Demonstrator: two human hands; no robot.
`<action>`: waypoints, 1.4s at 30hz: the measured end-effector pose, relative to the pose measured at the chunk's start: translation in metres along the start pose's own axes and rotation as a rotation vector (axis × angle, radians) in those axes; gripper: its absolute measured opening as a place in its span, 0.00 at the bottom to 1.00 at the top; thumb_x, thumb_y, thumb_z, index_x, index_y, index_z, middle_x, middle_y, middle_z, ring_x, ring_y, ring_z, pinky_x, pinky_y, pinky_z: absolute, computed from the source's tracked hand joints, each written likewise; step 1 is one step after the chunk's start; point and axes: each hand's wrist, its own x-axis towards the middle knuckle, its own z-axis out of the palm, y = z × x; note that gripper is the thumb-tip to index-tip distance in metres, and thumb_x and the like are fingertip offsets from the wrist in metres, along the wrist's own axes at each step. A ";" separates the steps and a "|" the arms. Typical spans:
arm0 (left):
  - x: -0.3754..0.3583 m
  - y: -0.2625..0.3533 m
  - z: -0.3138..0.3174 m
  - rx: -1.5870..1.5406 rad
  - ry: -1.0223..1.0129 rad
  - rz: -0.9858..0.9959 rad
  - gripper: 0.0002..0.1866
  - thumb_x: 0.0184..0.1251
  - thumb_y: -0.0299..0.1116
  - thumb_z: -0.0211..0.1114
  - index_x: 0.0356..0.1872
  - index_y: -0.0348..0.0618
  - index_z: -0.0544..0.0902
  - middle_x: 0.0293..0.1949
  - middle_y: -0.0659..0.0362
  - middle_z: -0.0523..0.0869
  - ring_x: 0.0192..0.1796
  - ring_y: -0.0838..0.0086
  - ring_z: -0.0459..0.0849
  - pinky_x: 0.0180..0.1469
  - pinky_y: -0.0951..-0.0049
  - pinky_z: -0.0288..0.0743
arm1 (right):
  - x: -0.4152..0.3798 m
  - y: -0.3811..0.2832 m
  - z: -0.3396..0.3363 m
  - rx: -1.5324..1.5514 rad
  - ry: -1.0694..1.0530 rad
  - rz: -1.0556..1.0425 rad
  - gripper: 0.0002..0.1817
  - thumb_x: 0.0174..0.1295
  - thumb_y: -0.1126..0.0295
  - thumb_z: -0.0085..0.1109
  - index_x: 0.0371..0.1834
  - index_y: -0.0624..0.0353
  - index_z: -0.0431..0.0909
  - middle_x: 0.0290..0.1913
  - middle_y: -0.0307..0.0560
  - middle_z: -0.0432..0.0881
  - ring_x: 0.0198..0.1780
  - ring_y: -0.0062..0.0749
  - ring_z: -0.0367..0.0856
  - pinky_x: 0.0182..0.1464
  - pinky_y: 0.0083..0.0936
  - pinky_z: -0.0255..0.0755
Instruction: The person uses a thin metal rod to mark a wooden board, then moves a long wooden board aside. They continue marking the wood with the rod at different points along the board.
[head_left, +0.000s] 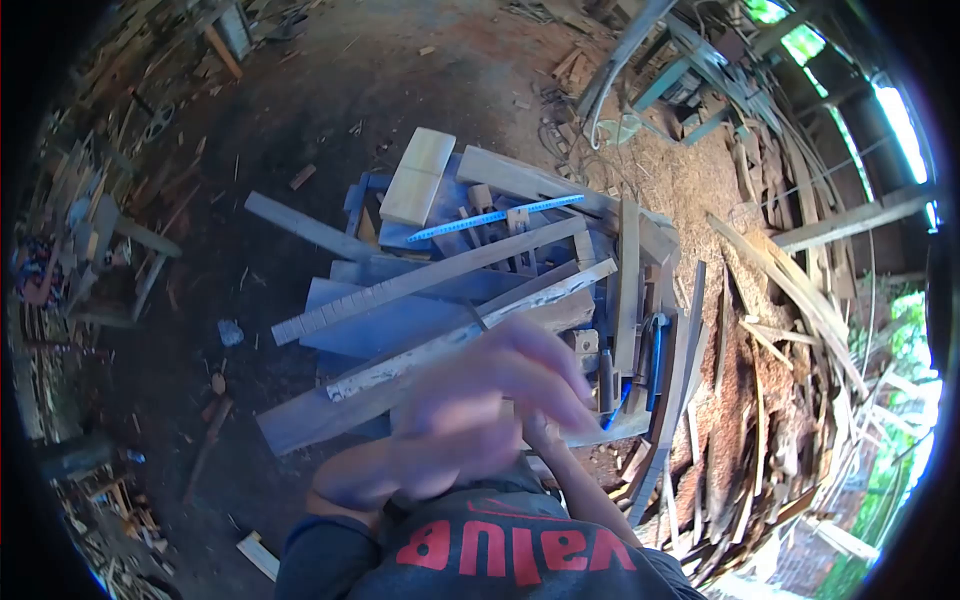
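My left hand (480, 410) is raised close to the camera over the near side of a cluttered workbench. Motion smears it; its fingers look bent, but whether anything is in them cannot be made out. Behind it, my right hand (540, 432) is low at the bench's near edge, mostly covered by the left. Just beyond the hands lies a long wooden strip with a patchy white face (400, 368). Farther off is a wooden batten with a row of marks at one end (330, 318). A blue measuring strip (490, 219) rests across wooden pieces.
Pale wooden blocks (418, 175) and a thick plank (520, 175) lie at the bench's far side. Blue-handled tools (655, 362) are at its right. Sawdust (690, 200) and long offcuts (790, 275) cover the ground to the right. Scrap wood (100, 230) is piled at left.
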 end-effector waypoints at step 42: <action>-0.169 0.267 -0.077 -0.165 0.175 -0.065 0.06 0.71 0.34 0.54 0.32 0.55 0.73 0.24 0.71 0.78 0.30 0.81 0.77 0.39 0.70 0.70 | -0.027 -0.081 0.021 -0.024 0.170 0.042 0.11 0.71 0.65 0.47 0.41 0.63 0.70 0.32 0.68 0.80 0.38 0.67 0.79 0.36 0.52 0.70</action>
